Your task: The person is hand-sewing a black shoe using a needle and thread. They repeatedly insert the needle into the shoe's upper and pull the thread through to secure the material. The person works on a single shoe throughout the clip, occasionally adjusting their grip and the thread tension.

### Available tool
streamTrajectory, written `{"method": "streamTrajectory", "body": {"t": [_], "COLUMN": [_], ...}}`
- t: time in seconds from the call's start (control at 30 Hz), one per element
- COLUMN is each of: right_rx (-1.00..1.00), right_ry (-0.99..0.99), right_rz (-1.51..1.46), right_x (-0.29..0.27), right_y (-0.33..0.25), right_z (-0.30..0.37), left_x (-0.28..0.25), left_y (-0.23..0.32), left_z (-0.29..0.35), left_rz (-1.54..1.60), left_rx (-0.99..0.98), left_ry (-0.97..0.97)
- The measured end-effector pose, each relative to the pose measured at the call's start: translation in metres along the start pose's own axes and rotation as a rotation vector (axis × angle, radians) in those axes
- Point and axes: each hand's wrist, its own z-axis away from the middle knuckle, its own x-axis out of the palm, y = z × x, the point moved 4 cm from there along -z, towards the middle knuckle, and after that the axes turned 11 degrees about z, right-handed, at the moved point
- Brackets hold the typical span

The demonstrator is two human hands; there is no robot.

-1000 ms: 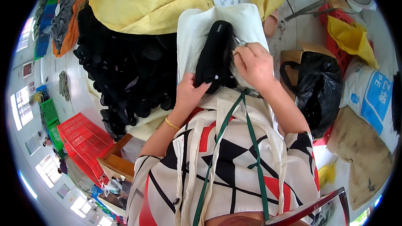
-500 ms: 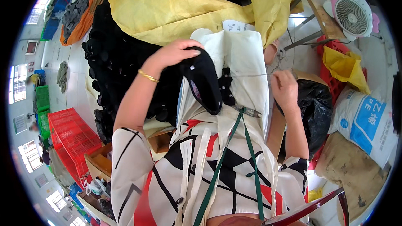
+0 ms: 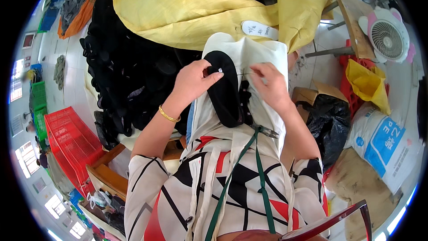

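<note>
A black cloth shoe point(image 3: 223, 100) lies on the white apron over my lap, its toe end pointing away from me. My left hand point(image 3: 195, 80) pinches the shoe's left edge, thumb on top beside a small white mark. Close to the shoe's right side, my right hand point(image 3: 271, 85) is closed in a pinch on a thin dark thread; whether a needle is there too is too small to tell. Small black pieces point(image 3: 244, 102) rest on the apron between the hands. Metal snips point(image 3: 267, 131) hang on a green cord point(image 3: 234, 174) at my waist.
Left of my lap is a large heap of black shoes point(image 3: 138, 71). A yellow cloth sheet point(image 3: 191, 13) spreads ahead, with a white insole-shaped piece point(image 3: 260, 30) at its edge. A red crate point(image 3: 71, 138) stands left; a black bag point(image 3: 327, 120) in a carton and a fan point(image 3: 387, 39) are right.
My right hand has come in from the right toward the shoe, and the stretched thread has shortened. My left hand has shifted down the shoe's left edge, and the shoe has turned more upright.
</note>
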Motion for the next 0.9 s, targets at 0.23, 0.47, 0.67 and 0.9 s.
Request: {"method": "streamTrajectory", "body": {"t": [0.23,0.47,0.67,0.9], "right_rx": [-0.315,-0.261,-0.255,-0.035], "right_ry": [-0.172,-0.027,-0.037,-0.224], "right_rz": [0.084,0.120,0.161,0.013], "right_x": [0.056,0.067,0.071,0.079], "right_y": [-0.025,-0.020,-0.019,-0.010], "right_z": [-0.037,-0.017,-0.020,-0.022], "left_x": [0.013,0.021,0.023,0.018], "left_y": [-0.007,-0.017,-0.018,-0.024], "left_z": [0.015,0.020,0.020,0.012], "left_rz": [-0.003,-0.046,-0.044,0.176], "left_rx": [0.340,0.441,0.414,0.282], "left_ry": [0.187,0.292,0.301,0.167]}}
